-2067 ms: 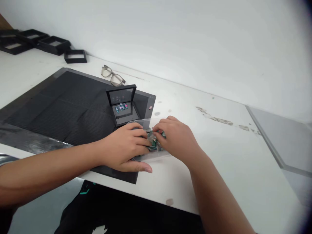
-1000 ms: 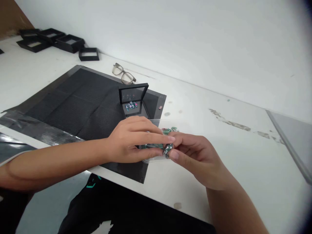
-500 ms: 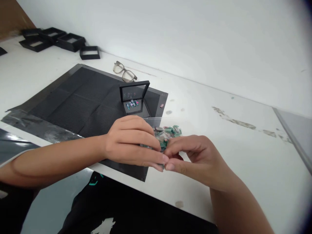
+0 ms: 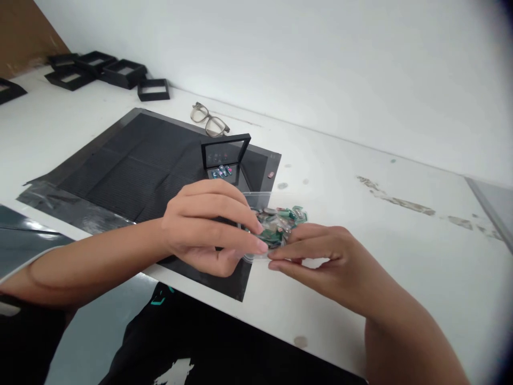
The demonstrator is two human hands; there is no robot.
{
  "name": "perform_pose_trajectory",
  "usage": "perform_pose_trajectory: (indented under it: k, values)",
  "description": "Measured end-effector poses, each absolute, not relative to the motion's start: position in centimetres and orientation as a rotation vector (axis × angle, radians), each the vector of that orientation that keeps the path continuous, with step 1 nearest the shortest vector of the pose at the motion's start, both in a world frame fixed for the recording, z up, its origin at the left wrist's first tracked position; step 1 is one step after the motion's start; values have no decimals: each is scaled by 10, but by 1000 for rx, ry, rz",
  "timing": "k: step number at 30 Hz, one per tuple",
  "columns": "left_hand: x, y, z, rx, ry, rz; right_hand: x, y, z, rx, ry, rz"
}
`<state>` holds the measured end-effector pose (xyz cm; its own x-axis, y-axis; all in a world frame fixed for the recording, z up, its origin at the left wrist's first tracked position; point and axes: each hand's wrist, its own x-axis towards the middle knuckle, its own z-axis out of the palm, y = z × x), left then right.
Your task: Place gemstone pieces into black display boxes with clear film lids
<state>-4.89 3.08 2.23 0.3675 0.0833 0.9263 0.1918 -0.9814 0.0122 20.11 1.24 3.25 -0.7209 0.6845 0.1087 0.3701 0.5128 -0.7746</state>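
Note:
A clear plastic tub (image 4: 253, 258) stands between my hands, filled with a heap of green, clear and pinkish press-on nails (image 4: 282, 218). My left hand (image 4: 210, 224) reaches over its left side, fingers apart and fingertips above the nails; its thumb is bent beside the tub. My right hand (image 4: 320, 254) is at the near right rim, thumb and forefinger pinched together; whatever is between them is hidden. Just beyond, an open black display case (image 4: 226, 147) with a raised clear-windowed lid holds several blue, decorated press-on nails (image 4: 223, 171).
The case rests on a black sheet (image 4: 132, 166) spread over the white table (image 4: 340, 315). A pair of glasses (image 4: 210, 118) lies behind it. Several black cases (image 4: 124, 73) are gathered at the back left by the wall. A small pink piece (image 4: 270, 175) lies at the sheet's right edge.
My fingertips, together at the tub's near side before, have come apart. The left hand has drawn back left, its fingers spreading over the nails. More of the tub shows. The view has shifted slightly.

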Motion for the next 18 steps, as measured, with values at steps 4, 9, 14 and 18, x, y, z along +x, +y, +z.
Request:
perform_pose_trajectory:
  k: [4, 9, 14, 18]
  values:
    - [-45, 32, 19, -2492, -300, -1831, 209, 19, 30, -954, -2349, 869]
    - [-43, 30, 21, -2549, -308, -1822, 220, 29, 19, -1198, -2292, 312]
    - [-42, 29, 21, -2627, -307, -1870, 221, 34, 17, -1258, -2196, -151]
    - [-42, 30, 19, -2684, -301, -1881, 207, 22, 26, -951, -2026, 354]
